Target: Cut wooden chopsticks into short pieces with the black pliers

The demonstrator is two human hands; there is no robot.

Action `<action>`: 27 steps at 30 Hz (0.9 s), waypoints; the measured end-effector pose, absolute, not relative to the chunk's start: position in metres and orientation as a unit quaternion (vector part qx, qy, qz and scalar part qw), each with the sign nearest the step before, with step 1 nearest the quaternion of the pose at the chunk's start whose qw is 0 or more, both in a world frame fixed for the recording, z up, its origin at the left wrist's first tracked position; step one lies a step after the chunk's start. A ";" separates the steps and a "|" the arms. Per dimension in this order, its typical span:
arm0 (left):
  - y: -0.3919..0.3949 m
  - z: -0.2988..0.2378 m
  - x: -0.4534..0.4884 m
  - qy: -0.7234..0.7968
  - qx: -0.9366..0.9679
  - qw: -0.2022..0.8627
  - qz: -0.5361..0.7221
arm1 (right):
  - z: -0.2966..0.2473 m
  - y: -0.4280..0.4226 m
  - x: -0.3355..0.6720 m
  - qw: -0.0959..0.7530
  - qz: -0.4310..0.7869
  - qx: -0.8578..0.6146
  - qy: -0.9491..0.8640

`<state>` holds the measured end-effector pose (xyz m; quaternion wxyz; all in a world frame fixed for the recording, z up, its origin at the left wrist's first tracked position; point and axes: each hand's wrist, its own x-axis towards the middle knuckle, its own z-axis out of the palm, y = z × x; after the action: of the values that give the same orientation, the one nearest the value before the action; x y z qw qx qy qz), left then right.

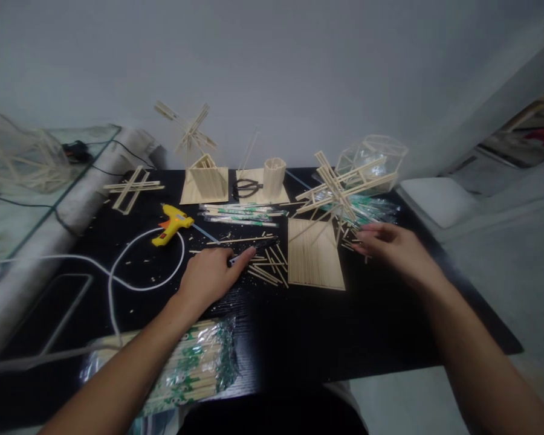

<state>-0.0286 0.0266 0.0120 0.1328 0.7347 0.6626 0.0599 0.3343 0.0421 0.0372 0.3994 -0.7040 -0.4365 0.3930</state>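
My left hand [211, 272] rests on the black table, fingers curled over a dark-ended hand tool [265, 241] whose kind I cannot make out. Cut sticks [269, 269] lie scattered beside it. To the right, my right hand [390, 251] has its fingertips pinched together above loose short sticks [347, 241]; whatever may be between them is too small to tell. Between the hands lies a flat panel of wooden sticks [315, 254]. Behind it a stick-built pinwheel [338, 190] leans near my right hand.
A yellow glue gun [172, 225] with a white cable lies left. Stick models on bases, a square tower [207, 181] and a round one [275, 175], stand by the wall. Crossed sticks [133, 188] lie back left. Wrapped sticks [199, 362] sit at the front edge.
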 end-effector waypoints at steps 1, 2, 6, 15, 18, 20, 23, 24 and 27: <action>0.026 0.012 -0.028 0.663 0.734 0.132 0.066 | 0.039 0.036 0.333 0.398 0.408 -0.697 -0.435; 0.026 0.013 -0.028 0.662 0.734 0.133 0.074 | 0.041 0.030 0.331 0.387 0.425 -0.691 -0.438; 0.024 0.014 -0.025 0.649 0.740 0.142 0.107 | 0.043 0.012 0.313 0.383 0.514 -0.630 -0.439; 0.025 0.015 -0.028 0.654 0.731 0.134 0.145 | 0.020 0.034 0.221 0.329 0.656 -0.470 -0.490; 0.025 0.014 -0.028 0.657 0.729 0.129 0.145 | 0.006 0.040 0.204 0.333 0.688 -0.439 -0.472; 0.025 0.014 -0.027 0.659 0.727 0.126 0.144 | -0.001 0.041 0.199 0.338 0.702 -0.426 -0.459; 0.024 0.015 -0.025 0.660 0.727 0.129 0.138 | -0.007 0.040 0.199 0.346 0.711 -0.417 -0.448; 0.024 0.015 -0.024 0.658 0.729 0.128 0.134 | -0.009 0.039 0.199 0.349 0.710 -0.419 -0.446; 0.024 0.016 -0.022 0.648 0.743 0.115 0.122 | -0.010 0.037 0.200 0.357 0.698 -0.436 -0.442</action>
<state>-0.0222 0.0236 0.0156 0.1151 0.7427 0.6484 0.1218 0.2000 0.0367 -0.0104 0.3573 -0.4357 -0.4420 0.6979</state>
